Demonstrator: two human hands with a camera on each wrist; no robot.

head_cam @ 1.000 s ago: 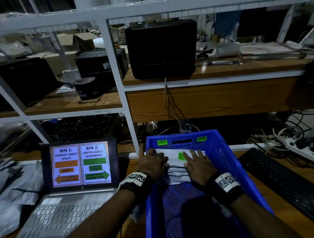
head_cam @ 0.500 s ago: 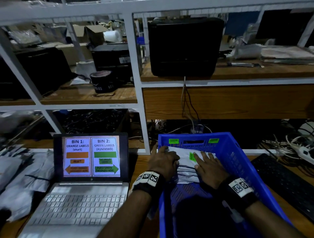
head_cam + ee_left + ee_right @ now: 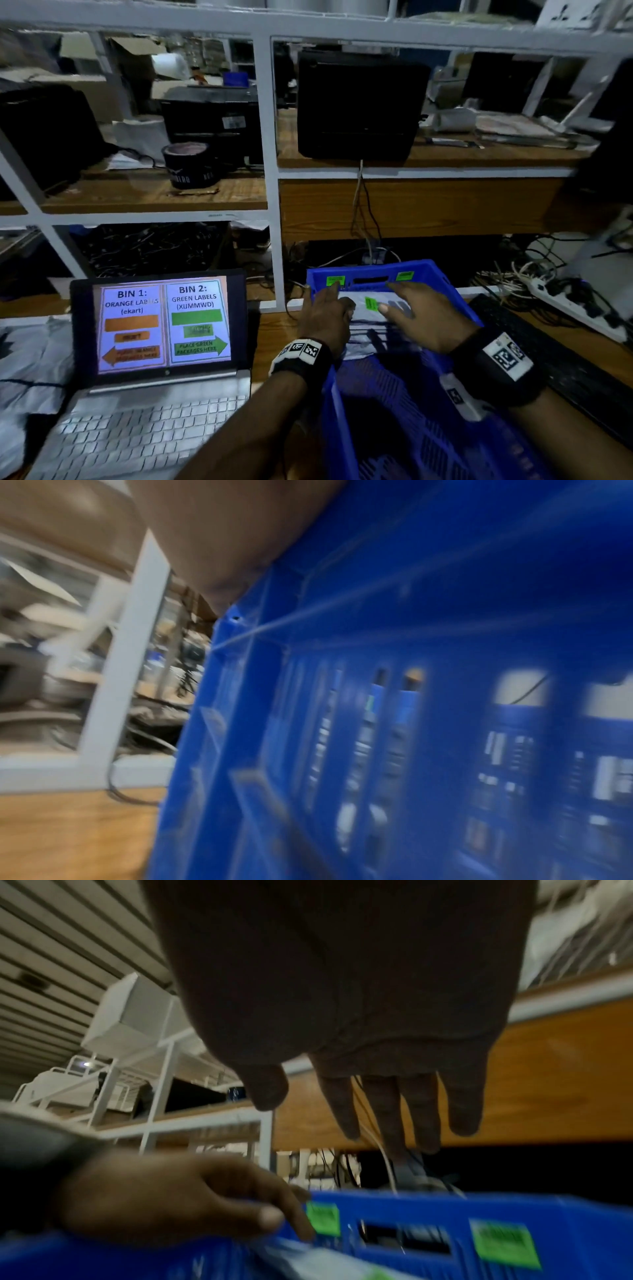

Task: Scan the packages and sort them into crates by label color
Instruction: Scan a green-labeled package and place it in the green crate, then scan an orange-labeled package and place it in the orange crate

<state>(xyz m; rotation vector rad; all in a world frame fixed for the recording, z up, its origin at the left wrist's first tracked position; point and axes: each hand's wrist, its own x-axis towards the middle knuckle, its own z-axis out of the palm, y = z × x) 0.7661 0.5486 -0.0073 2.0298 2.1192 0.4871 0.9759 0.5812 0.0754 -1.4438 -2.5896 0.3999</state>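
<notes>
A blue crate (image 3: 457,296) with green stickers on its far wall stands on the wooden bench, right of the laptop. Inside, at the far end, lies a white package (image 3: 363,323) with a green label (image 3: 371,303). My left hand (image 3: 325,317) reaches over the crate's left rim, fingers loosely extended, tips at the package's far edge near a sticker. My right hand (image 3: 424,315) hovers above the package, fingers straight and spread, holding nothing. The right wrist view shows the right hand (image 3: 377,1042) clear of the crate (image 3: 565,1213) and the left hand (image 3: 171,1196) low at the package (image 3: 325,1259). The left wrist view is blurred blue crate wall (image 3: 411,669).
An open laptop (image 3: 161,325) showing "BIN 1 orange, BIN 2 green" sits left of the crate. Grey packages (image 3: 30,359) are piled at far left. A black keyboard (image 3: 548,346) and a power strip (image 3: 575,308) lie to the right. A white shelf post (image 3: 274,205) rises behind.
Both hands lay flat on the package before. The right hand has lifted off it with fingers spread, and the left has slid forward toward the crate's far wall.
</notes>
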